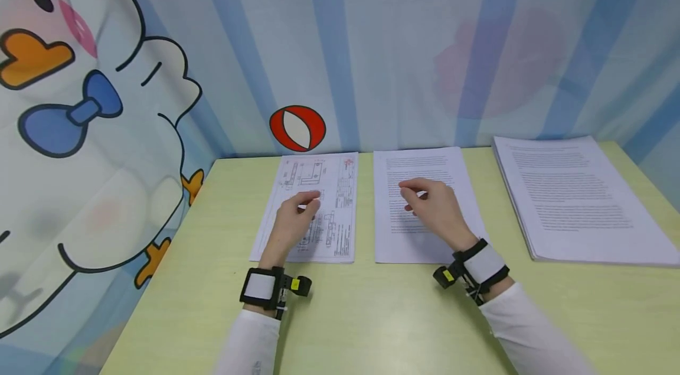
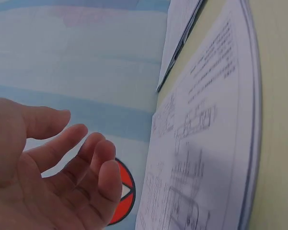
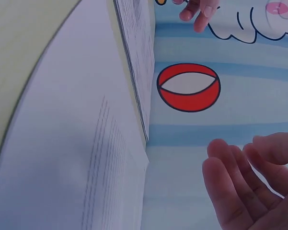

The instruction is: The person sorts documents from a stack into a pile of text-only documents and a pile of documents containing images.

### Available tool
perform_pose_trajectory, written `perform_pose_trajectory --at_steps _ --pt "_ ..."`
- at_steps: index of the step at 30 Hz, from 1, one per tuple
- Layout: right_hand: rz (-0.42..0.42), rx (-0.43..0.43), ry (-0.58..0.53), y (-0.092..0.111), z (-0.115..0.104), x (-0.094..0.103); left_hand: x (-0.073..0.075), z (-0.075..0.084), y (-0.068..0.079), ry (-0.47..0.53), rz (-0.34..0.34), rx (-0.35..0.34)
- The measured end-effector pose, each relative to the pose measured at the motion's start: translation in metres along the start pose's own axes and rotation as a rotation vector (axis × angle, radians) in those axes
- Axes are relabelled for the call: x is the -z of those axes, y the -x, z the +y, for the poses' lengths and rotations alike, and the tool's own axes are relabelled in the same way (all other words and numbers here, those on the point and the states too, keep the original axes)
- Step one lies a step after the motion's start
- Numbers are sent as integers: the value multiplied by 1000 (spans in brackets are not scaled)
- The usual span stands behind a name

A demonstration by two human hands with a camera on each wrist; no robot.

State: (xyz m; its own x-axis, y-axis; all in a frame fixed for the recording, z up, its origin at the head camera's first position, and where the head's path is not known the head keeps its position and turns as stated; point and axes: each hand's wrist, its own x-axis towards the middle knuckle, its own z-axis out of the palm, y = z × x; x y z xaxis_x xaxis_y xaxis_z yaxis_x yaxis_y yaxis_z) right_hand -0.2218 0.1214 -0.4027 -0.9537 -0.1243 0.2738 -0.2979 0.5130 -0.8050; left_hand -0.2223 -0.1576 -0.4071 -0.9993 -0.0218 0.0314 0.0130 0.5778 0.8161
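Observation:
My left hand point(image 1: 295, 220) hovers over a stack of paper printed with technical drawings point(image 1: 340, 248), its fingers loosely bent and nothing between them. In the left wrist view the same hand point(image 2: 62, 167) appears beside the drawing stack point(image 2: 220, 143), with a gap between hand and sheet. Over a stack of text pages point(image 1: 390, 248) in the middle hangs my right hand point(image 1: 437, 209), fingers relaxed and holding nothing. The right wrist view shows this hand point(image 3: 249, 187) apart from the text pages point(image 3: 52, 134).
A thicker stack of text pages point(image 1: 579, 198) lies at the right of the pale yellow-green table point(image 1: 372, 322). Behind the table hangs a blue striped curtain point(image 1: 393, 56) with a printed duck and a red ball. Each wrist wears a strapped camera.

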Motion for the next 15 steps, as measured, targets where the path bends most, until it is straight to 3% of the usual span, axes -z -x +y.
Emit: perform_pose_trajectory --at_steps 7,15 --pt "79 80 145 10 12 35 -35 22 -6 85 -108 -76" --pt "137 80 220 17 31 64 -69 42 -11 63 -218 -147"
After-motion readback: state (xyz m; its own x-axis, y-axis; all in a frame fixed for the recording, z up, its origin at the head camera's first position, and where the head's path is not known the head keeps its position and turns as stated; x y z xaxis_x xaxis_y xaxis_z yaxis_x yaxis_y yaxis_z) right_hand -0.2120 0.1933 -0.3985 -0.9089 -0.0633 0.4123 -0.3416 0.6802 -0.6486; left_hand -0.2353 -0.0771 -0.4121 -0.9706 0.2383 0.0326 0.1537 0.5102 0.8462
